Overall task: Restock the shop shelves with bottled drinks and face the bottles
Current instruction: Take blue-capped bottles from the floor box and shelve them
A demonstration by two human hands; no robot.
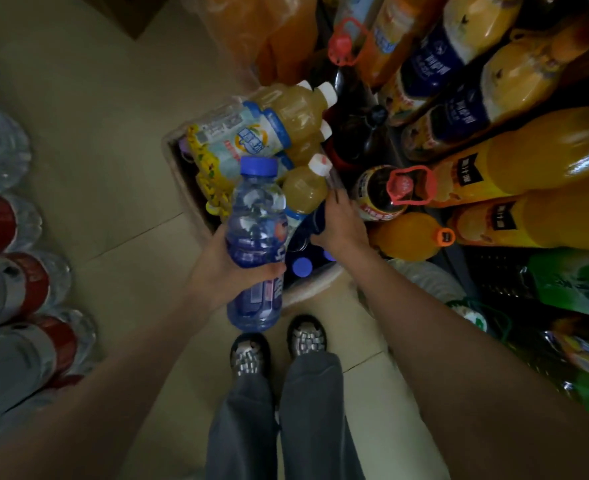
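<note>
My left hand (pixel 217 271) grips a clear blue bottle (pixel 256 233) with a blue cap, held upright above the floor in front of me. My right hand (pixel 341 226) reaches down into a cardboard box (pixel 179 161) on the floor and holds a dark blue bottle (pixel 315 216) there. More blue caps (pixel 301 266) show inside the box under my hands. A shrink-wrapped pack of pale yellow juice bottles (pixel 279 123) with white caps lies across the box top.
Large orange juice bottles (pixel 528 157) and dark drinks fill the shelf at right, green packs (pixel 580 289) lower down. Water bottles with red labels (pixel 26 282) line the left. My feet (pixel 279 344) stand on the tiled floor just behind the box.
</note>
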